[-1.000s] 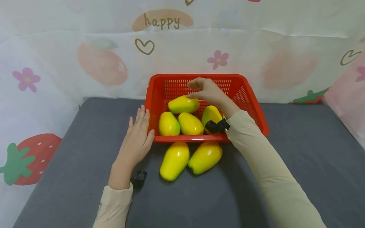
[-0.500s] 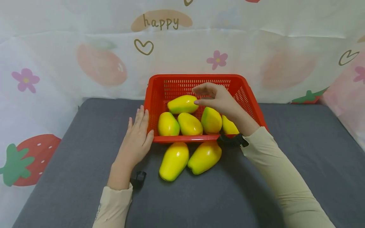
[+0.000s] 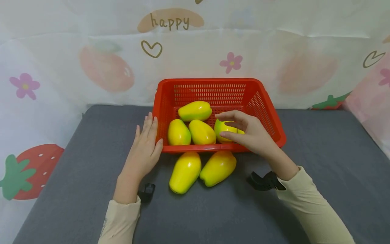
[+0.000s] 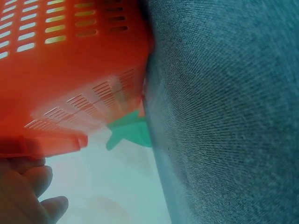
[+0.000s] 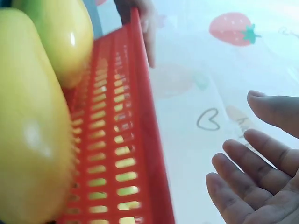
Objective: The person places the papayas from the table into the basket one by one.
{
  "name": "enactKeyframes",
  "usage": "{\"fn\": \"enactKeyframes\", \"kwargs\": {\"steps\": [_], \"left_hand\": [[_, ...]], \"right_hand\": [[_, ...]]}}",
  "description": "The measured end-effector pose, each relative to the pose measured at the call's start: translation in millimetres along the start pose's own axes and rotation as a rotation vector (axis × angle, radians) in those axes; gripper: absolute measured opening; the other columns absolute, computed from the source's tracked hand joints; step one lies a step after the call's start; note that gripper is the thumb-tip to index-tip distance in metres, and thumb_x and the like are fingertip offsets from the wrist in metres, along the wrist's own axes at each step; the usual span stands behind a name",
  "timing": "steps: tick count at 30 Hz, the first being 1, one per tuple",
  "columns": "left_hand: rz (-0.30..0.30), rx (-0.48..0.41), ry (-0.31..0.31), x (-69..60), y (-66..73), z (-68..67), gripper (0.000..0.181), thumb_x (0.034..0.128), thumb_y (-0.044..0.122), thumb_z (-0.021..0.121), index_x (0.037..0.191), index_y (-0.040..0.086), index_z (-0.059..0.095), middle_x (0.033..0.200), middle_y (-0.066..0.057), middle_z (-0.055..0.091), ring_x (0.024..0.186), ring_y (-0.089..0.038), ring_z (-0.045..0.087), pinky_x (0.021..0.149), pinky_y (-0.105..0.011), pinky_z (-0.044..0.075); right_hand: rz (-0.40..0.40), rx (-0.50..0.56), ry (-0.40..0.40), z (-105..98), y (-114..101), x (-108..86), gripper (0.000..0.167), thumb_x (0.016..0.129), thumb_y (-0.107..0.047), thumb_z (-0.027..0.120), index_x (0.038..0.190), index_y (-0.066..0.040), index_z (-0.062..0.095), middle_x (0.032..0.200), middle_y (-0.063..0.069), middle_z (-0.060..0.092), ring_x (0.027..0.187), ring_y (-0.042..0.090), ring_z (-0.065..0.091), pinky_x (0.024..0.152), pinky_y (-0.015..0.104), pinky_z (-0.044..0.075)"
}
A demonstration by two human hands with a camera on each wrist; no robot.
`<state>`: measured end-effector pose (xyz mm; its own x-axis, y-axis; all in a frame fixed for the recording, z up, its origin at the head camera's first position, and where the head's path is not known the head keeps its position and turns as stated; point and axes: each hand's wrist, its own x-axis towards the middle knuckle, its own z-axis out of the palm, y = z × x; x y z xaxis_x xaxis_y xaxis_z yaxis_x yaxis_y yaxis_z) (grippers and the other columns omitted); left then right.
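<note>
A red slotted plastic basket (image 3: 210,147) stands on the grey cloth. Inside lie several glossy yellow-green fruits (image 3: 202,132), shaped like mangoes or small papayas. Two more such fruits lie on the cloth against the basket's front: a left one (image 3: 185,173) and a right one (image 3: 218,168). My left hand (image 3: 143,149) rests with straight fingers along the basket's left side. Over the basket's front right part is my right hand (image 3: 248,134), fingers loosely bent and thumb apart, holding nothing. It partly hides the fruits beneath it. The right wrist view shows its palm and spread fingers (image 5: 266,163) above the rim.
Grey cloth (image 3: 329,162) covers the table on both sides of the basket. Behind it hangs a pale sheet (image 3: 262,44) printed with fruit, flowers and hearts. A black strap device (image 3: 266,181) is on the right wrist, another (image 3: 147,190) at the left.
My right hand has moved from over the basket's back middle toward its front right, drawing nearer to me. The left hand and the fruits have stayed put.
</note>
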<state>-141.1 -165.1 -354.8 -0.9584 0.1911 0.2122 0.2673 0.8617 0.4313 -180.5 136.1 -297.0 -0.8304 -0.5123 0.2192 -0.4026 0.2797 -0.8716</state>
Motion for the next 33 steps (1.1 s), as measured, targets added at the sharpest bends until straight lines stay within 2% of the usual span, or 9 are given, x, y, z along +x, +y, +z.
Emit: {"fn": "enactKeyframes", "kwargs": {"steps": [7, 17, 21, 25, 29, 33], "left_hand": [[-0.006, -0.007, -0.003, -1.0, 0.8, 0.0, 0.065, 0.0954, 0.02, 0.044, 0.149, -0.002, 0.015, 0.157, -0.013, 0.004, 0.144, -0.028, 0.004, 0.114, -0.049, 0.002], [-0.008, -0.006, -0.004, -1.2, 0.0, -0.3, 0.065, 0.0954, 0.021, 0.043, 0.149, -0.002, 0.015, 0.157, -0.015, 0.006, 0.144, -0.027, 0.004, 0.113, -0.051, 0.004], [-0.01, -0.008, -0.01, -1.2, -1.0, -1.2, 0.066, 0.0953, 0.021, 0.044, 0.149, -0.002, 0.014, 0.157, -0.015, 0.005, 0.144, -0.027, 0.003, 0.113, -0.051, 0.003], [-0.005, -0.009, -0.011, -1.2, -1.6, -1.6, 0.066, 0.0954, 0.021, 0.043, 0.149, -0.002, 0.014, 0.157, -0.015, 0.005, 0.144, -0.027, 0.003, 0.113, -0.051, 0.003], [-0.007, -0.007, -0.012, -1.0, -1.0, -1.5, 0.066, 0.0954, 0.021, 0.043, 0.149, -0.002, 0.014, 0.157, -0.015, 0.005, 0.144, -0.027, 0.003, 0.113, -0.051, 0.003], [-0.008, -0.006, -0.013, -1.0, -0.8, -1.9, 0.066, 0.0954, 0.021, 0.043, 0.149, -0.002, 0.014, 0.157, -0.015, 0.006, 0.144, -0.027, 0.003, 0.113, -0.05, 0.003]], "right_hand": [[-0.111, 0.045, 0.007, 8, 4, -34.7, 0.041, 0.08, 0.007, 0.068, 0.12, 0.006, 0.057, 0.12, 0.009, 0.061, 0.111, 0.015, 0.058, 0.094, 0.032, 0.047], [-0.195, 0.103, 0.042, 16, 12, -72.8, 0.043, 0.076, 0.016, 0.066, 0.118, 0.006, 0.059, 0.117, 0.009, 0.062, 0.106, 0.019, 0.059, 0.091, 0.024, 0.047], [-0.175, 0.096, 0.027, 19, 14, -82.0, 0.043, 0.077, 0.014, 0.067, 0.118, 0.004, 0.059, 0.117, 0.009, 0.063, 0.105, 0.019, 0.06, 0.091, 0.023, 0.047], [-0.125, 0.086, 0.024, 23, 20, -88.6, 0.04, 0.08, 0.01, 0.066, 0.118, 0.001, 0.06, 0.115, 0.017, 0.063, 0.104, 0.021, 0.06, 0.091, 0.024, 0.047], [0.008, 0.016, 0.052, 20, 23, -91.5, 0.032, 0.084, 0.001, 0.067, 0.116, -0.002, 0.062, 0.113, 0.012, 0.065, 0.101, 0.023, 0.062, 0.087, 0.028, 0.05], [0.099, -0.067, 0.014, 11, 22, -92.3, 0.029, 0.087, -0.009, 0.067, 0.115, -0.006, 0.064, 0.112, 0.004, 0.066, 0.1, 0.024, 0.064, 0.086, 0.036, 0.052]]}}
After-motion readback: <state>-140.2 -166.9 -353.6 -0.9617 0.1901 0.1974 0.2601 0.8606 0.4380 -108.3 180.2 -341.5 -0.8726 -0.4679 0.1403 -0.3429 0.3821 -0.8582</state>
